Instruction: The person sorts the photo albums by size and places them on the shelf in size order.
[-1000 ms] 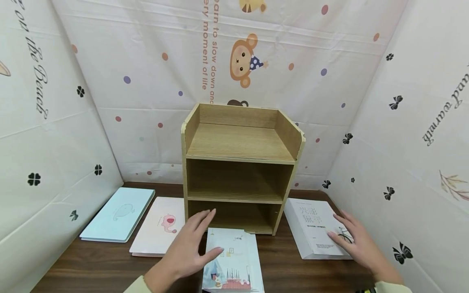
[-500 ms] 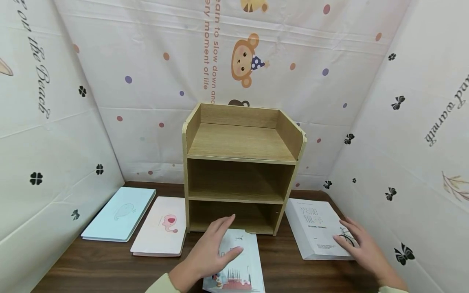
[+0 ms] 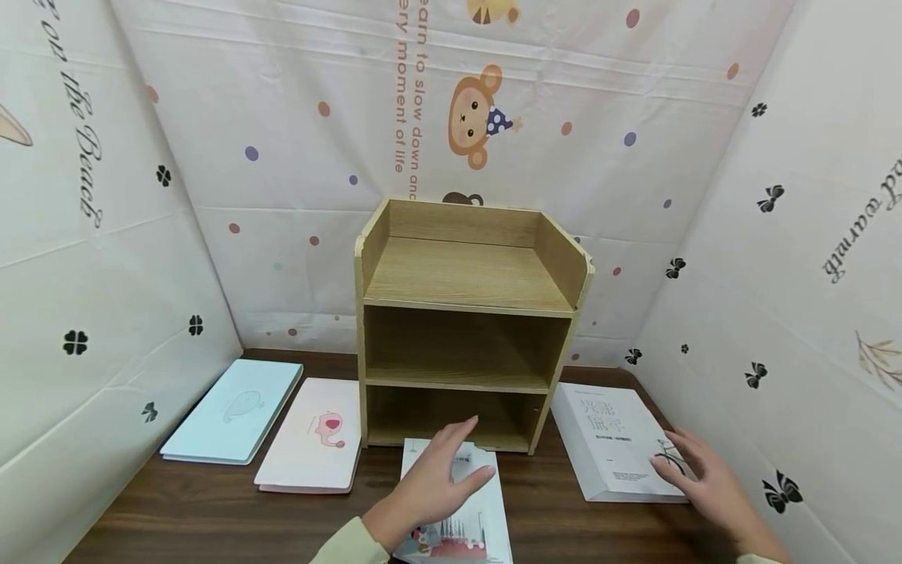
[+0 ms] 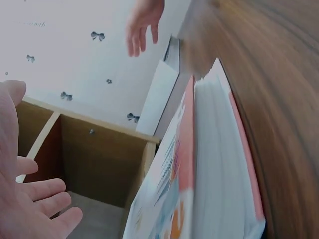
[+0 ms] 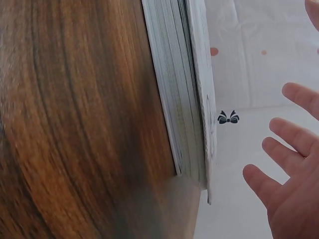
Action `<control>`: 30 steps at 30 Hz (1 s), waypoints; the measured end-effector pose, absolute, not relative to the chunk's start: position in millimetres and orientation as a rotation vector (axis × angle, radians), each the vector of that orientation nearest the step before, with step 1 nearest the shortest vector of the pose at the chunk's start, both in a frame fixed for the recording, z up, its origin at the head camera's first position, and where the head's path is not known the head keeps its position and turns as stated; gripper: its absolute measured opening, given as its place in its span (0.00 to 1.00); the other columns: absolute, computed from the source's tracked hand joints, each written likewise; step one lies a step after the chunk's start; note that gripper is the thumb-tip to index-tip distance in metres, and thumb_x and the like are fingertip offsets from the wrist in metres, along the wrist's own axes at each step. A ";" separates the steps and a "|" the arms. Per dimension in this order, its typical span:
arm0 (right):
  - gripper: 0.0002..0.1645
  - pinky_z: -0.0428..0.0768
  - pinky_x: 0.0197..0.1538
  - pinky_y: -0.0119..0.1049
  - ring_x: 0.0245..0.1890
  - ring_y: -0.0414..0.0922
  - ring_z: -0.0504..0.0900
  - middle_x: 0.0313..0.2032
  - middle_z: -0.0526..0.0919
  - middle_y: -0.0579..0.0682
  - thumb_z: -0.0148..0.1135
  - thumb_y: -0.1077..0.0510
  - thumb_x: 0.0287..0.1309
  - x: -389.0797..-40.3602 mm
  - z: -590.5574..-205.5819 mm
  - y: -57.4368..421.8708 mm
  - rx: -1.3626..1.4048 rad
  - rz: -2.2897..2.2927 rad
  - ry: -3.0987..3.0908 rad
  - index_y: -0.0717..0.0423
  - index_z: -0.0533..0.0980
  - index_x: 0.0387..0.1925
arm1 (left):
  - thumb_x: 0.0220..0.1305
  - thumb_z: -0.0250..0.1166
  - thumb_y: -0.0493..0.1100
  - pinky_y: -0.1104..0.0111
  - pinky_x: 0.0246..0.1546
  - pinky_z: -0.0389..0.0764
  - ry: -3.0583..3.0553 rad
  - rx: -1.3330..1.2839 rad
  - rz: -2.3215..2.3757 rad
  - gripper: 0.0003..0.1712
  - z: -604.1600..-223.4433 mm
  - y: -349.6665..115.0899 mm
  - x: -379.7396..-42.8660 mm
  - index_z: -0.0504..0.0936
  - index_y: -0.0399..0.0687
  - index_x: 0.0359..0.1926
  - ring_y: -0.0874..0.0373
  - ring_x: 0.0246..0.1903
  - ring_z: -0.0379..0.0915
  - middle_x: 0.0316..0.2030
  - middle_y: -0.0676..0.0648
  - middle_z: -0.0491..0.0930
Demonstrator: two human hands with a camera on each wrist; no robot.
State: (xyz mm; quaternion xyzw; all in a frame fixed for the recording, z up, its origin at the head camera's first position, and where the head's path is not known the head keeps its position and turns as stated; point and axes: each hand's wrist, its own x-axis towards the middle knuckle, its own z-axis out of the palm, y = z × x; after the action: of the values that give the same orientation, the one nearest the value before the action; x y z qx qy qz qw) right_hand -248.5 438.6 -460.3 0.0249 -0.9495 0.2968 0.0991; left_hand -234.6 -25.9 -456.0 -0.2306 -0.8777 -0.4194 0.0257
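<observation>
My left hand, fingers extended and thumb spread, is over a pale illustrated book lying at the front middle of the table. In the left wrist view the left hand is apart from this thick book, whose page edges and pink cover edge show. My right hand is over the lower right corner of a thick white book with a bicycle drawing. The right wrist view shows a gap between the right hand's spread fingers and that book's cover. Neither hand holds anything.
A small wooden shelf with an open top and two compartments stands behind the middle book. To its left lie a white notebook with a pink elephant and a light blue notebook with a whale. Printed cloth walls enclose the dark wood table.
My left hand has moved right across the middle book, covering more of it. The right hand has shifted slightly right over the white book. The books and shelf stay where they were.
</observation>
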 end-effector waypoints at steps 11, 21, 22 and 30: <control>0.53 0.61 0.66 0.76 0.72 0.78 0.53 0.74 0.54 0.78 0.62 0.35 0.67 -255.5 -459.7 447.9 -0.069 0.921 -2.907 0.69 0.58 0.75 | 0.69 0.55 0.73 0.44 0.65 0.75 -2.733 -0.707 -1.543 0.47 -461.1 4.0 -240.1 0.60 0.56 0.79 0.40 0.67 0.70 0.74 0.44 0.66; 0.55 0.63 0.65 0.75 0.71 0.77 0.54 0.74 0.55 0.77 0.59 0.32 0.68 -262.0 -461.0 460.2 -0.164 0.935 -2.955 0.69 0.56 0.76 | 0.70 0.60 0.68 0.51 0.66 0.77 -2.660 -0.672 -1.838 0.46 -463.5 30.9 -250.1 0.63 0.45 0.77 0.42 0.68 0.70 0.69 0.41 0.72; 0.55 0.63 0.65 0.75 0.71 0.77 0.55 0.74 0.55 0.77 0.59 0.32 0.68 -262.8 -461.0 461.4 -0.168 0.936 -2.958 0.69 0.56 0.76 | 0.70 0.60 0.68 0.51 0.65 0.77 -2.656 -0.665 -1.854 0.46 -463.3 33.1 -250.3 0.63 0.45 0.77 0.42 0.67 0.71 0.69 0.41 0.72; 0.60 0.64 0.67 0.74 0.71 0.76 0.55 0.74 0.53 0.78 0.53 0.27 0.68 -273.0 -460.3 471.0 -0.271 0.919 -3.031 0.71 0.53 0.76 | 0.69 0.65 0.63 0.48 0.62 0.79 -2.657 -0.582 -1.928 0.43 -463.5 53.5 -252.2 0.67 0.43 0.74 0.44 0.63 0.75 0.65 0.41 0.76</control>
State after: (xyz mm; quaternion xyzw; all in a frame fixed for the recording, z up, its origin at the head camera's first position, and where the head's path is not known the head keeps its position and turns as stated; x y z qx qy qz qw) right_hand -273.0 471.0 -460.3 -0.0852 -0.9533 0.2891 -0.0184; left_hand -252.2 53.5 -463.5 -0.1737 -0.7933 -0.5755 -0.0959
